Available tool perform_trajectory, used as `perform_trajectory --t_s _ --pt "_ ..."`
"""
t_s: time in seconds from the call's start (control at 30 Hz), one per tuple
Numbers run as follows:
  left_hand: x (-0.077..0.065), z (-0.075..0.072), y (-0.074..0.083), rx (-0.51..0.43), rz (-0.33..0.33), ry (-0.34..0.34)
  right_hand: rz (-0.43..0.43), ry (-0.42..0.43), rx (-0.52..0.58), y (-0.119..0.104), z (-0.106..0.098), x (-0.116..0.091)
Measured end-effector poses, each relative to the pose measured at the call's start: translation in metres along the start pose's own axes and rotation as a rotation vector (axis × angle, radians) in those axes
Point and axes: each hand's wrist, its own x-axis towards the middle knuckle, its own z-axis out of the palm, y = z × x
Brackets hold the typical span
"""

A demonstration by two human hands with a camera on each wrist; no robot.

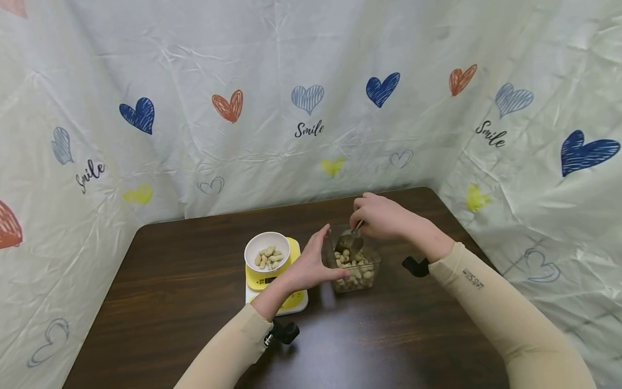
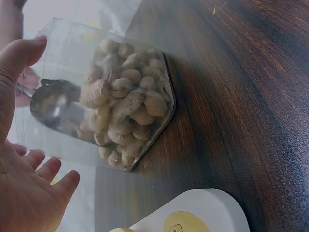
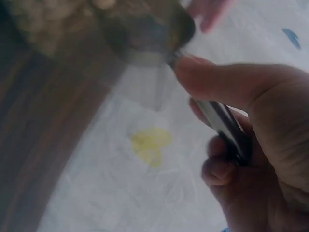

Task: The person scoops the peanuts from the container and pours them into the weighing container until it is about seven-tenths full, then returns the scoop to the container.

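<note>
The right grip pinches the scoop, the left grip spreads at the tub's nine o'clock, and overfilling could spill peanuts.

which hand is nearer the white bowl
Left: the left hand is just right of the bowl; the right hand is farther right, holding a scoop.
</note>
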Motion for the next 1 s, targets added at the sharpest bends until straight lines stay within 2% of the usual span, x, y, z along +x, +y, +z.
perform_trajectory --t_s 0.13,0.27,0.43,0.57,0.8,1.0 --pt "0.0 0.001 0.001 -0.001 0.0 0.006 0.025 -0.075 0.055 0.002 -0.009 0.001" --pt "0.0 0.002 0.002 -0.004 -0.003 0.011 0.055 -0.121 0.07 0.005 -0.002 0.002" --pt "0.0 0.002 0.002 0.001 0.001 0.016 0.092 -0.109 0.057 0.007 0.01 0.002" --pt "0.001 0.001 0.001 0.002 -0.007 0.017 0.085 -0.124 0.075 0.01 0.007 0.002" --pt "0.0 0.001 0.002 0.003 0.003 0.019 0.047 -0.255 0.225 0.014 -0.003 0.008" --pt "-0.001 0.001 0.002 -0.004 0.006 0.017 0.096 -0.289 0.292 0.019 -0.001 0.008"
